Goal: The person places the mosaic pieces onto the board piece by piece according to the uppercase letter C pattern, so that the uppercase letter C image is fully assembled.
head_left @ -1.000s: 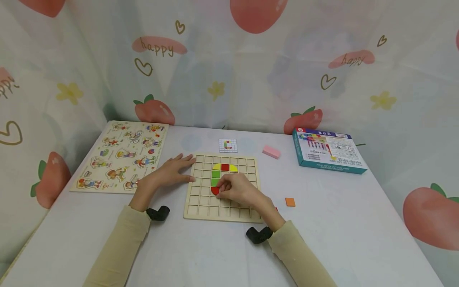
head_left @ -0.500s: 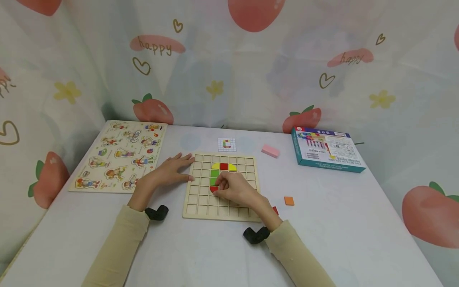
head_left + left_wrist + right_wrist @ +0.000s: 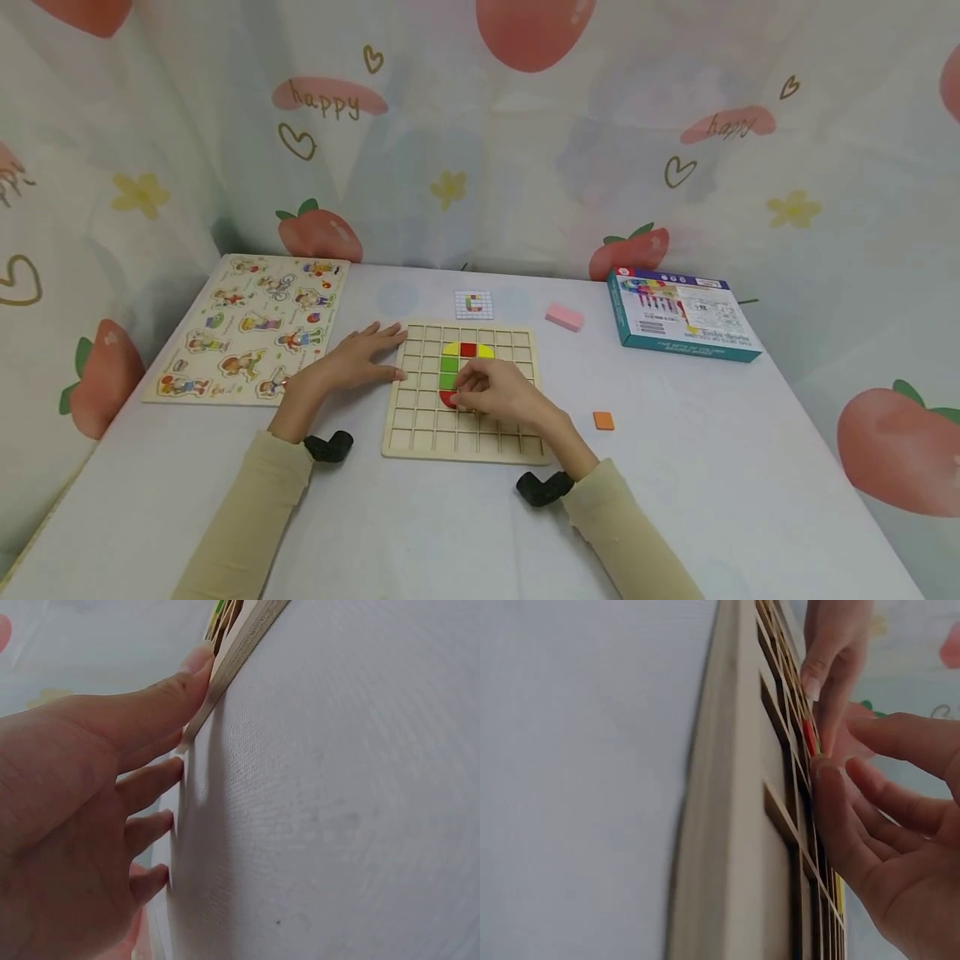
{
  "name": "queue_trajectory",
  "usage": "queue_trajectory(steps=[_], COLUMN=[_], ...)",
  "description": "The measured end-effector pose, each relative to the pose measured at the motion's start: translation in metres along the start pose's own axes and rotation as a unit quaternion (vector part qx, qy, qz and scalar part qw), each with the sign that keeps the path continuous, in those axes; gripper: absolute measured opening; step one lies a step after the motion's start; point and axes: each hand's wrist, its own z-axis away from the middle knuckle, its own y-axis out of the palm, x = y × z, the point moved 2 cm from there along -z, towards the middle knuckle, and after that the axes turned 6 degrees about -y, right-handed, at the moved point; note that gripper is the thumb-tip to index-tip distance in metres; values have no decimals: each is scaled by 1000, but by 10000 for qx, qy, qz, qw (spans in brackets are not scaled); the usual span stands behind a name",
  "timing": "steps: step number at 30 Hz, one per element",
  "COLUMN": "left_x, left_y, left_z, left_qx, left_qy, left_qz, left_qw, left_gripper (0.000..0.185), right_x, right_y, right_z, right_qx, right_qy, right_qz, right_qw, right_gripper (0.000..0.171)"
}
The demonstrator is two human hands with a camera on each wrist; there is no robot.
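Observation:
A wooden grid board (image 3: 420,421) lies at the table's middle. It holds a yellow, red, yellow row (image 3: 468,349) with two green tiles (image 3: 448,372) below its left end. My right hand (image 3: 495,393) rests over the board, its curled fingertips pinching a red curved piece (image 3: 448,401) in the cell under the greens. The right wrist view shows those fingers (image 3: 840,802) on the grid beside the red piece (image 3: 808,739). My left hand (image 3: 360,358) lies flat on the table, its thumb (image 3: 187,671) against the board's left edge (image 3: 240,649).
A wooden character puzzle (image 3: 247,329) lies at far left. Behind the board sit a small pattern card (image 3: 474,305) and a pink block (image 3: 565,317). A teal box (image 3: 682,315) stands at the back right, and an orange tile (image 3: 603,421) lies right of the board. Printed curtains surround the table.
The right hand has shifted slightly on the red piece, turning it in its cell. A red tile near the right wrist is now hidden by the arm. The left hand has stayed still.

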Motion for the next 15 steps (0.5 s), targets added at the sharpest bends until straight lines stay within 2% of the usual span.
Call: queue_trajectory(steps=[3, 9, 15], left_x=[-1, -1, 0], left_y=[1, 2, 1], left_z=[0, 0, 2], left_qx=[-1, 12, -38], left_qy=[80, 91, 53], left_qz=[-14, -73, -100], left_qw=[10000, 9999, 9999], left_gripper=[77, 77, 77], right_x=[-3, -11, -17], right_y=[-5, -16, -29], right_z=[6, 19, 35], right_qx=[-70, -218, -327], right_qy=[-64, -237, -122], right_qz=[-131, 25, 189], right_qw=[9999, 9995, 9992], right_gripper=[17, 18, 14])
